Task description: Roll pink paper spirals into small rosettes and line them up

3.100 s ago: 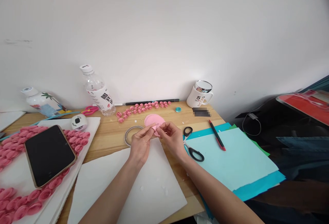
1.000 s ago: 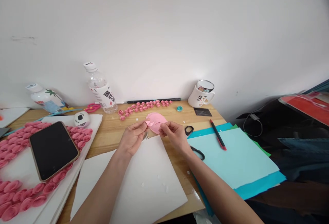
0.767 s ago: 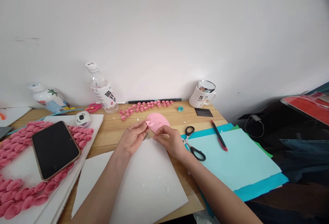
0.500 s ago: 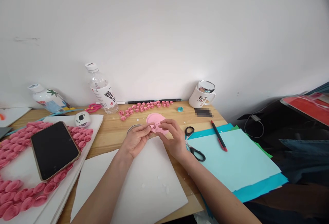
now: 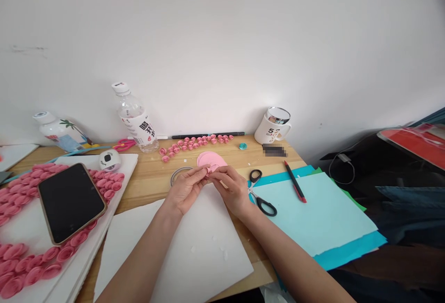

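Head view: left fingers (image 5: 199, 174) pinch pink paper (image 5: 208, 171); right fingers (image 5: 224, 176) meet it.

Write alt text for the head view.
The left hand pinches a small piece of pink paper, the right hand close against it, before overlapping pink paper circles. Rolled pink paper flowers lie behind, black-handled scissors to the right.

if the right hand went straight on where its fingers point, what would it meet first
Most likely the small pink paper piece pinched in the left hand; depth is unclear, so the right hand may already be touching it.
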`<state>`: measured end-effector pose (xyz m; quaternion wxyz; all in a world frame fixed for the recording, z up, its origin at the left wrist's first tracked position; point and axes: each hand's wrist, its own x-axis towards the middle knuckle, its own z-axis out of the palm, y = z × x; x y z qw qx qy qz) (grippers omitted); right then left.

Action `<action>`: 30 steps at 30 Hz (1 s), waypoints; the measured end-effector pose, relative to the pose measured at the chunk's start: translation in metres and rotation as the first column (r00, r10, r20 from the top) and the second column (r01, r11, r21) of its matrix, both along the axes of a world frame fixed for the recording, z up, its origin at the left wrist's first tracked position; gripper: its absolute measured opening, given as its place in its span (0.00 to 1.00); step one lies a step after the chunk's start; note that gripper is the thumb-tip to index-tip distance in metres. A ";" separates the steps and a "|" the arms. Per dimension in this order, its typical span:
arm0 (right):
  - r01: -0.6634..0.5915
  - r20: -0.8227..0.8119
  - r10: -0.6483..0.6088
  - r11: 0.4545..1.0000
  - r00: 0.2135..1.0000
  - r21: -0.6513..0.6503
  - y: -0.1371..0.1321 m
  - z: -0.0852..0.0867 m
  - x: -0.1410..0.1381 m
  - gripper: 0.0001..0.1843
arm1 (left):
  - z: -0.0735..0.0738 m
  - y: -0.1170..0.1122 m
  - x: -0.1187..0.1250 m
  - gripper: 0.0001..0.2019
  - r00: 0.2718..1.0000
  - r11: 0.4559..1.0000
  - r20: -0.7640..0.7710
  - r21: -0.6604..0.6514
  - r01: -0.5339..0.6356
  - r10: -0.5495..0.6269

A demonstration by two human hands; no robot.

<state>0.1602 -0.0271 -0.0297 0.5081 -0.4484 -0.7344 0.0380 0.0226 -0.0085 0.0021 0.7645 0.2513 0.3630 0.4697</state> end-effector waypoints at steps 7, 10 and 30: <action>0.023 -0.016 -0.024 0.999 1.000 -0.040 -0.001 -0.002 0.001 0.09 | -0.001 -0.003 0.005 0.08 0.999 0.998 -0.028 0.061 -0.021 0.022; 0.047 -0.055 -0.052 0.994 0.997 -0.095 -0.002 -0.003 0.000 0.05 | -0.002 -0.004 0.006 0.07 0.998 0.996 -0.049 0.085 -0.026 0.030; 0.087 -0.038 -0.088 0.996 0.995 -0.020 0.000 -0.004 0.004 0.06 | -0.002 -0.003 0.001 0.08 0.956 0.988 -0.292 0.149 0.031 0.014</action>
